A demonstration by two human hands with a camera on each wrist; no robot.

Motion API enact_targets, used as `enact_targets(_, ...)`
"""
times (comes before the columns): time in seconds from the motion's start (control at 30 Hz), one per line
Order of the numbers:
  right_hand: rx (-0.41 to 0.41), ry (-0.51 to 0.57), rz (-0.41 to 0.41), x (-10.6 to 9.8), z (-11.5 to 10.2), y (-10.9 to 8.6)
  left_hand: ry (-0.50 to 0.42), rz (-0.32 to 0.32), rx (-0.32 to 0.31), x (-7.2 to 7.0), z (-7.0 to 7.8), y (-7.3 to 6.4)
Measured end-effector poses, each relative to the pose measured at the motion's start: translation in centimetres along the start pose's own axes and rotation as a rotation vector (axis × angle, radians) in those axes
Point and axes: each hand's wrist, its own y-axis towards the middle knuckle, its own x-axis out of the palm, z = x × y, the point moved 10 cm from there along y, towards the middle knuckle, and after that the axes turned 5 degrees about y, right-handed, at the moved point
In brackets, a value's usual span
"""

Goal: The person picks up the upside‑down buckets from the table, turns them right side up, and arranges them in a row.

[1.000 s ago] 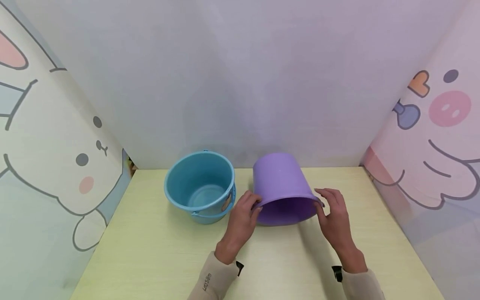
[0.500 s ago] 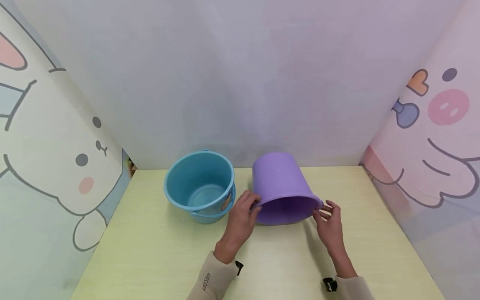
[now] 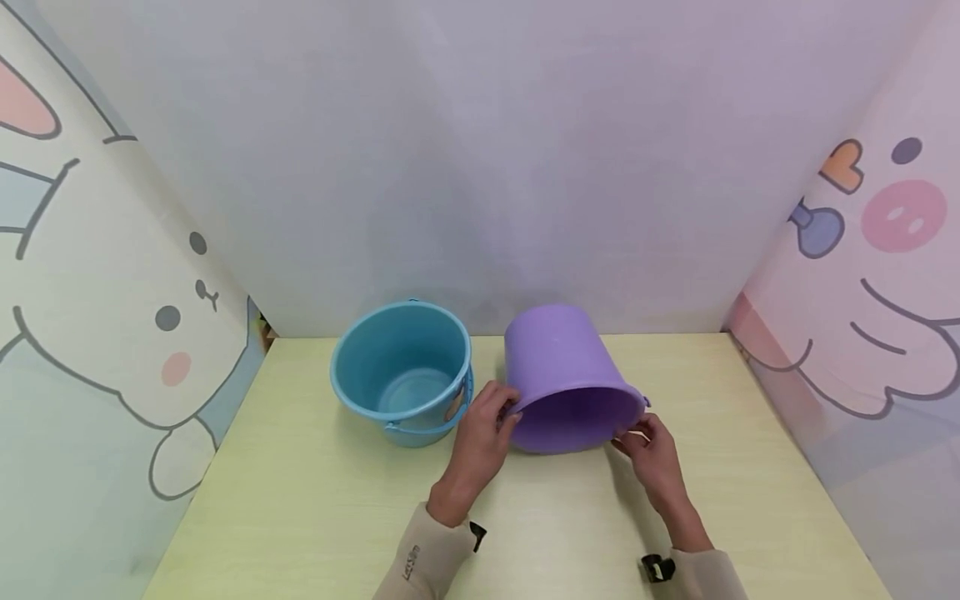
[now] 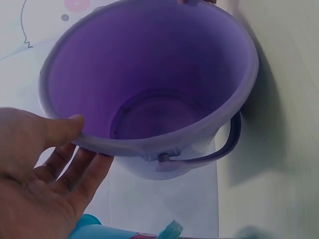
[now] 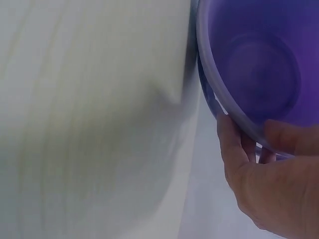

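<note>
A purple bucket (image 3: pixel 558 346) lies tipped on its side, its mouth facing me. My left hand (image 3: pixel 480 437) grips the left of its rim, thumb inside and fingers outside, as the left wrist view shows. At the lower right of the rim my right hand (image 3: pixel 654 462) pinches the edge; its thumb (image 5: pixel 281 135) is on the inner side. The bucket's purple handle (image 4: pixel 233 139) hangs beneath the rim in the left wrist view. To the left stands a blue bucket (image 3: pixel 397 346), upright, close to my left hand.
The pale yellow table (image 3: pixel 300 517) carries both buckets near its back edge. A white back wall (image 3: pixel 480 167) rises behind them. Side panels with a cartoon rabbit (image 3: pixel 112 292) and a cartoon pig (image 3: pixel 885 292) flank the table.
My right hand has slid down and inward along the rim, from the bucket's right side to its lower right. The left hand and both buckets have hardly moved.
</note>
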Motion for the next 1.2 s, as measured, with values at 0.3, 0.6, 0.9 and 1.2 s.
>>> enact_targets(0.3, -0.098, -0.085, 0.035, -0.9, -2.4, -0.3, -0.12, -0.03, -0.075, 0.1, -0.5, -0.1)
enact_targets(0.6, -0.196, -0.164, 0.046, -1.4, -4.6, -0.5, -0.188, -0.029, -0.128, 0.1, -1.0, -0.4)
enact_targets(0.9, -0.279, -0.224, 0.067, -1.8, -6.5, -0.4, -0.27, -0.022, -0.162, 0.0, -1.4, -0.4)
enact_targets(1.2, -0.308, -0.27, 0.103, -2.3, -8.1, 0.1, -0.374, -0.034, -0.245, 0.2, -1.8, -0.6)
